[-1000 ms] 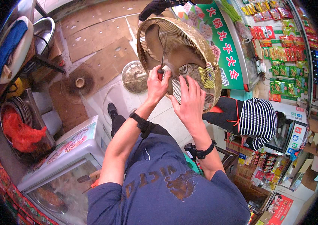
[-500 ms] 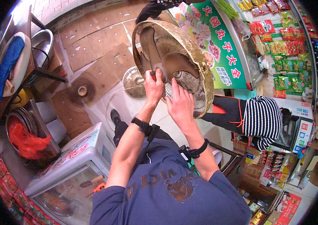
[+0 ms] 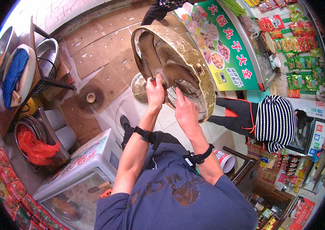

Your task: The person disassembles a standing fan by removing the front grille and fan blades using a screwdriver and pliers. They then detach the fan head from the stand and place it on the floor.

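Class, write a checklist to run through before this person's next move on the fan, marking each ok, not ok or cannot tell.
1. Tool gripped: ok; the left hand is closed around the red-handled tool.
2. Tool tip seated: cannot tell; it is not clearly visible.
3. Fan blades accessible: ok; they show bare inside the cage.
4. Loose grille set aside: ok; it lies on the floor.
5. Hands gloved: not ok; the right hand is bare too.
6. Power disconnected: cannot tell; no plug is identifiable.

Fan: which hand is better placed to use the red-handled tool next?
Left hand, probably: it grips the red-handled tool near the centre of the fan, while the right hand beside it shows no tool.
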The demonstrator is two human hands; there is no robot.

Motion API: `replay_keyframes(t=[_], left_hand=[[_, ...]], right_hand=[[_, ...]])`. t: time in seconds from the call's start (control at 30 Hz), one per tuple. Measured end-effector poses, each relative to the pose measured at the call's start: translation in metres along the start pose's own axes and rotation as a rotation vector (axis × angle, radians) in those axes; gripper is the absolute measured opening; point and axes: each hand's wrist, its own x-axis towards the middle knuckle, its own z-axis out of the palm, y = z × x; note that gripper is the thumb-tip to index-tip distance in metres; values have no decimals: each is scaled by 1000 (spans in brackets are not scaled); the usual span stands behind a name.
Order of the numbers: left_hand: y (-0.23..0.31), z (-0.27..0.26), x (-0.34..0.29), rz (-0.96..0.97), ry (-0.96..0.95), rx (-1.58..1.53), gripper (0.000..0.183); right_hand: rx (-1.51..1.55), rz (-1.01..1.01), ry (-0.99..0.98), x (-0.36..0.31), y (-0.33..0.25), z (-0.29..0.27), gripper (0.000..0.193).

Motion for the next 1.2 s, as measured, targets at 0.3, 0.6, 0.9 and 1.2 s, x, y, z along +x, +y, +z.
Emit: replay_keyframes(t=[0.3, 0.6, 0.9, 1.2], left_hand=[[-18, 1, 16, 231, 4, 111, 36], [-3, -4, 6, 13, -153, -109, 34], [-17, -204, -74, 175, 308, 215, 37], [-72, -342, -280, 168, 1108, 766, 31]], right_hand=[[12, -85, 50, 11, 1, -16, 51], [34, -74, 54, 15, 7, -24, 42], [152, -238, -9, 1, 11, -4, 60], [456, -314, -76, -29, 31, 29, 91]])
